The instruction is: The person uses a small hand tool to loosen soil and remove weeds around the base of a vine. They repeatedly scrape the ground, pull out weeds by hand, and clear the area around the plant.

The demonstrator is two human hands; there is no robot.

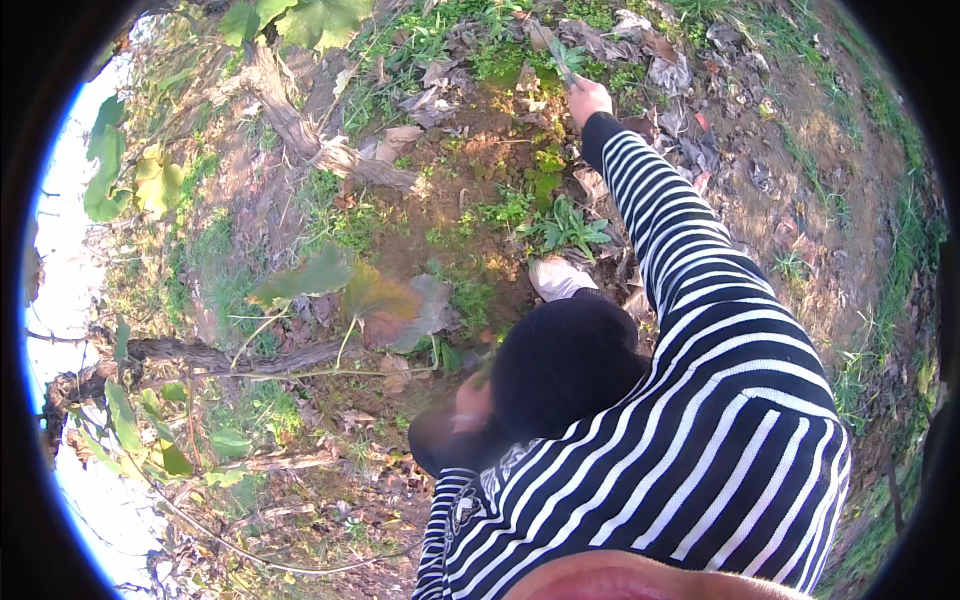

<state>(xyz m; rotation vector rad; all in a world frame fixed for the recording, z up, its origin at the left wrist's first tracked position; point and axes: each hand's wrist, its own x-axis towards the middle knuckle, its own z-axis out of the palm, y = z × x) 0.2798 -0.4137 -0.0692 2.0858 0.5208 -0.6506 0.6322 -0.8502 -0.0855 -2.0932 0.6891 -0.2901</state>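
My right hand reaches far forward at the end of a striped sleeve. Its fingers are closed around a thin, dark hand tool, whose far end lies low among leaves and weeds; the exact kind of tool is unclear. Mossy soil lies just left of that hand. Blurred and partly hidden, my left hand is close beside my dark-clad knee, and its grip cannot be made out. Below the knee shows a pale shoe, close to a leafy green weed.
A gnarled vine trunk slants across the upper left. Another woody vine stem runs in from the left, with large vine leaves near my knee. A thin bent cane curves along the lower left. Dry leaves litter the ground.
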